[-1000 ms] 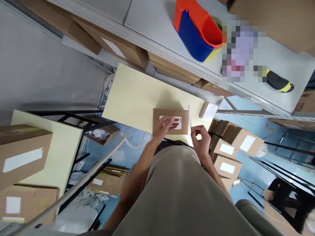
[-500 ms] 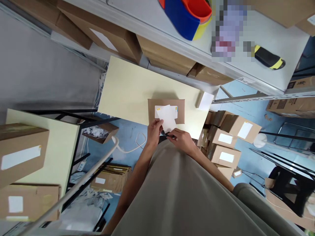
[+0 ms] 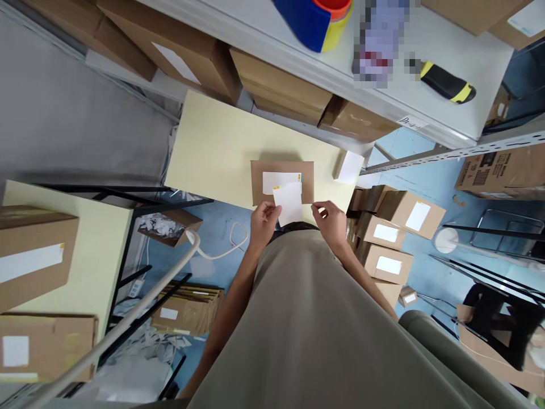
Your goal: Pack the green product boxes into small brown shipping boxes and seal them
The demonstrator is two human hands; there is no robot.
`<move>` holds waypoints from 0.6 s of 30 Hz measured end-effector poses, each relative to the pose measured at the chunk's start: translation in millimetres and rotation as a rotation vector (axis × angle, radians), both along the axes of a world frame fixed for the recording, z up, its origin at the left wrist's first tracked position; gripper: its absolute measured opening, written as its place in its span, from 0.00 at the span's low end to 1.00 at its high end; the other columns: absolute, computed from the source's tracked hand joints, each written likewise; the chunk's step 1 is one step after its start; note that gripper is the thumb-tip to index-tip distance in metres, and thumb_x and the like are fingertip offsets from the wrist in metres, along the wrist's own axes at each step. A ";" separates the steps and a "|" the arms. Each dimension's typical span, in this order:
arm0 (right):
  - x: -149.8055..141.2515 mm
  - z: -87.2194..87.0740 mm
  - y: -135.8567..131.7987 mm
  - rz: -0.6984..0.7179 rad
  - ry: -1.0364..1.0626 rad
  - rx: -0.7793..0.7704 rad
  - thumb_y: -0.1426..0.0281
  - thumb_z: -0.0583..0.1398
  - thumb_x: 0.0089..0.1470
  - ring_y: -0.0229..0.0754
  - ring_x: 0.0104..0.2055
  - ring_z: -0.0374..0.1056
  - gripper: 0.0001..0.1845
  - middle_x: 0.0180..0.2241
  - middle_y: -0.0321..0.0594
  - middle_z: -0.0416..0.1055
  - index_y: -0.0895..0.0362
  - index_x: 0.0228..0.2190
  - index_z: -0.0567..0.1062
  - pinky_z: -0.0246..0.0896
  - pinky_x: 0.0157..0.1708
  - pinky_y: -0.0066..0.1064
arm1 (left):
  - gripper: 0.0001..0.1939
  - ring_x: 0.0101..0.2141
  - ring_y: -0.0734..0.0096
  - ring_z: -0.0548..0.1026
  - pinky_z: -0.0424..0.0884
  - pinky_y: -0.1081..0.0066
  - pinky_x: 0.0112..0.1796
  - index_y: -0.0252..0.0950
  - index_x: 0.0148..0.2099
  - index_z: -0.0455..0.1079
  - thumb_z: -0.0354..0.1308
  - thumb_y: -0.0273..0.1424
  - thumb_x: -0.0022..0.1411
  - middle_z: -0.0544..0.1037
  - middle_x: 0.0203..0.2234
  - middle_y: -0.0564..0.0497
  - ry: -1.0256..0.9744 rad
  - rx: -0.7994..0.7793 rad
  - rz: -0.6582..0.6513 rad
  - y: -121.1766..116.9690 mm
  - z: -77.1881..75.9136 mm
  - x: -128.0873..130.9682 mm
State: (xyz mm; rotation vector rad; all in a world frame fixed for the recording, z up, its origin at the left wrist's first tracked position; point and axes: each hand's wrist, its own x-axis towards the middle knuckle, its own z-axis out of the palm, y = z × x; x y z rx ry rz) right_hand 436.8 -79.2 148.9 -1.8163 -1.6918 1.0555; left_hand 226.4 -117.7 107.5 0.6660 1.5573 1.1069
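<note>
My left hand [image 3: 263, 221] pinches the left edge of a white paper slip [image 3: 288, 203] with a small yellow mark at its top corner. The slip hangs over the front side of a brown cardboard box [image 3: 256, 190] on the pale yellow table [image 3: 217, 142]. Behind it, a white label [image 3: 275, 180] with a yellow and blue mark lies on the box, its lower part covered by the slip. Off to the slip's right, my right hand [image 3: 332, 222] is closed in a pinch by the box's near right corner; what it holds, if anything, is too small to make out.
A small white box [image 3: 349, 167] sits at the table's right end. Above runs a grey shelf [image 3: 400, 105] with a black-and-yellow cutter [image 3: 447, 81] and tape rolls [image 3: 317, 25]. Stacked cartons [image 3: 389, 264] stand at right. A pale pole [image 3: 140, 315] crosses the lower left.
My right hand has moved right, away from the slip's lower edge. The slip has turned more upright in my left hand, and the view has shifted slightly.
</note>
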 end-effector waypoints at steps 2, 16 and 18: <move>1.0 7.0 7.0 0.067 -0.032 0.120 0.57 0.59 0.71 0.42 0.30 0.75 0.18 0.43 0.43 0.84 0.51 0.42 0.86 0.71 0.36 0.35 | 0.16 0.43 0.60 0.82 0.77 0.61 0.52 0.41 0.38 0.73 0.68 0.47 0.63 0.83 0.37 0.49 0.109 0.040 -0.134 -2.3 6.1 -6.4; -7.4 12.8 17.7 0.504 -0.152 0.154 0.72 0.58 0.68 0.40 0.31 0.72 0.10 0.41 0.42 0.79 0.53 0.38 0.80 0.64 0.35 0.33 | 0.15 0.55 0.54 0.81 0.75 0.57 0.60 0.42 0.51 0.79 0.67 0.44 0.68 0.84 0.53 0.44 0.228 0.119 -0.284 -14.9 1.2 -16.2; -10.5 16.2 11.7 0.534 -0.128 0.132 0.73 0.58 0.67 0.40 0.31 0.71 0.09 0.41 0.42 0.79 0.53 0.38 0.79 0.64 0.35 0.32 | 0.22 0.63 0.52 0.77 0.73 0.55 0.62 0.44 0.58 0.78 0.70 0.46 0.66 0.81 0.60 0.42 0.191 0.090 -0.189 -16.9 -8.0 -15.1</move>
